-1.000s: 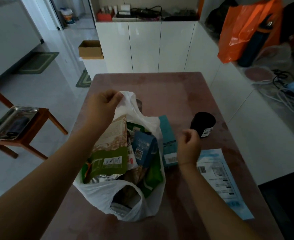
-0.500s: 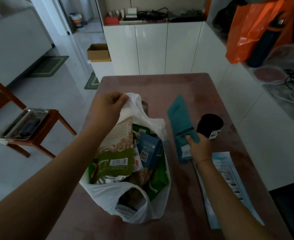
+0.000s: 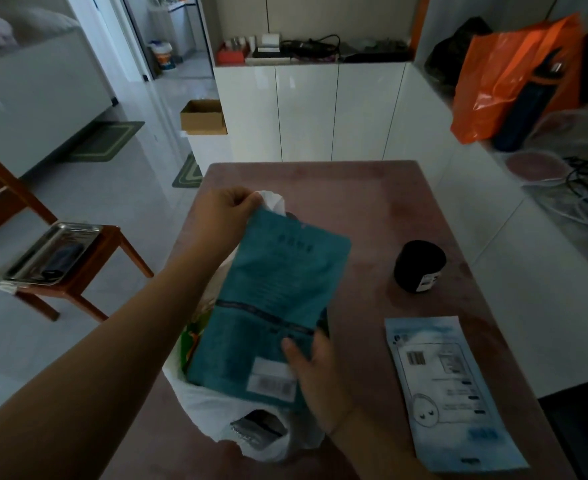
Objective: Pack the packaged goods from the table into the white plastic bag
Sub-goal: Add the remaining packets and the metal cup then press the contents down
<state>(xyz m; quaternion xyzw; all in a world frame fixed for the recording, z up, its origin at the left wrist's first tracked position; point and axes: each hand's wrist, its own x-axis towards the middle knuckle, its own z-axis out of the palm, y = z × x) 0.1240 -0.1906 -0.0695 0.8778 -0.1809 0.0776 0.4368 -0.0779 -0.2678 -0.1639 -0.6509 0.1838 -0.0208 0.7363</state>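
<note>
A: What is being seen at nine o'clock?

B: A metal tray (image 3: 48, 252) is being carried by a wooden stool (image 3: 88, 285), well apart from the surface (image 3: 365, 202).

A: And the left hand (image 3: 221, 221)?

B: It is being kept pinched on a handle of the white plastic bag (image 3: 216, 415), at about eleven o'clock of the bag's mouth. The handle is being lifted above the surface.

A: What is being held over the bag?

B: A teal pouch (image 3: 268, 306) is being held tilted above the mouth, hiding most of what is already inside. It is being clamped at its lower right corner by the right hand (image 3: 316, 372), thumb on the front near the barcode label.

A: And further toward three o'clock?

B: A black jar (image 3: 419, 266) is being left standing on the surface, well apart from the bag. A pale blue flat packet (image 3: 448, 386) is lying at about four o'clock, beside the right forearm.
</note>
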